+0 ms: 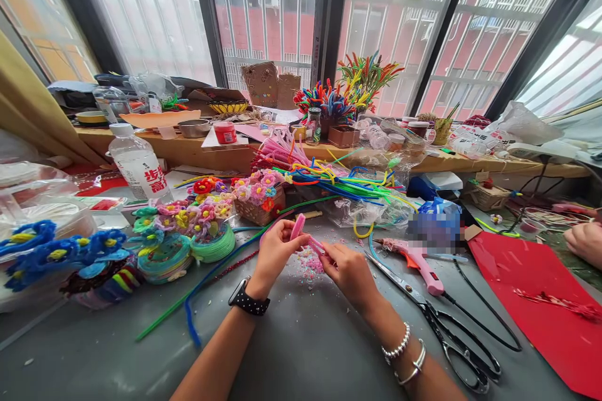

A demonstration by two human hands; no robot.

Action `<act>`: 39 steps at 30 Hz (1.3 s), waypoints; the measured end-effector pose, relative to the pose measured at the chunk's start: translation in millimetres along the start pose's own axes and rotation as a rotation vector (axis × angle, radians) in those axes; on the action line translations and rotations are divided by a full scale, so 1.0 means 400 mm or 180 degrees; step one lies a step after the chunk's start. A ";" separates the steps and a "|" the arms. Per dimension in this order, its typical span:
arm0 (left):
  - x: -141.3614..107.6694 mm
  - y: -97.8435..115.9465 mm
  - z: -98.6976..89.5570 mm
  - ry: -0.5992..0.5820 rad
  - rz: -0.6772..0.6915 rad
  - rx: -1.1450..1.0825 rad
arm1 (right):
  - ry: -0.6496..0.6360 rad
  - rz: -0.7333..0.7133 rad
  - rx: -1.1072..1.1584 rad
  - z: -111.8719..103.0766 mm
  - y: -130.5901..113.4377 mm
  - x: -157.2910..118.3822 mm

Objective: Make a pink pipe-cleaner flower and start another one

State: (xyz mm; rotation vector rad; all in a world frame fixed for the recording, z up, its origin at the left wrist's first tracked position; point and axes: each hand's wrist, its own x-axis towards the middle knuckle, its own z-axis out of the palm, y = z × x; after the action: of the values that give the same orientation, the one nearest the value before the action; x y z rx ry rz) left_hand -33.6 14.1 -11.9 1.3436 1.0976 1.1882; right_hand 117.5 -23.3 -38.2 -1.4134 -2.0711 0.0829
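Both hands meet over the middle of the grey table. My left hand (278,249), with a watch on its wrist, pinches a looped pink fuzzy strip (298,226). The other end of the strip is between the closed fingers of my right hand (345,268), which has silver bracelets at the wrist. Beneath and between the hands lies a scatter of small pink and pale bits (311,265). Right of my right hand are large black-handled scissors (423,304), blades partly apart, and a pink glue gun (421,266) with a black cord.
Fuzzy flowers in small baskets (214,244) fill the left, with a clear bottle (136,163) behind. Colourful pipe cleaners (338,182) are heaped at the back. A red sheet (536,301) lies right, near another person's hand (586,241).
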 end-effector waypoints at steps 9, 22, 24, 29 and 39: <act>0.000 0.010 -0.006 -0.0007 -0.0112 -0.0095 | 0.0189 0.0364 0.1350 -0.013 0.008 0.007; 0.000 -0.005 0.004 -0.0477 -0.0215 0.0141 | 0.0503 0.0506 0.2039 -0.028 0.023 0.014; -0.006 -0.002 0.010 -0.0809 -0.0154 0.0081 | 0.0534 0.0466 0.1984 -0.028 0.012 0.012; -0.019 0.008 0.024 -0.1228 0.0094 0.0216 | 0.0718 0.0775 0.2222 -0.027 -0.005 0.009; -0.024 -0.003 0.033 -0.1530 -0.0028 0.0160 | 0.1034 0.1098 0.2400 -0.022 -0.018 0.004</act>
State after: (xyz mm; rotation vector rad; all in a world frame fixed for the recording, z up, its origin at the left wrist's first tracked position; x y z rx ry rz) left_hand -21.4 3.2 -14.3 1.5571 0.7871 0.7739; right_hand 115.8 -27.6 -27.8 -1.1749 -1.2977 0.6559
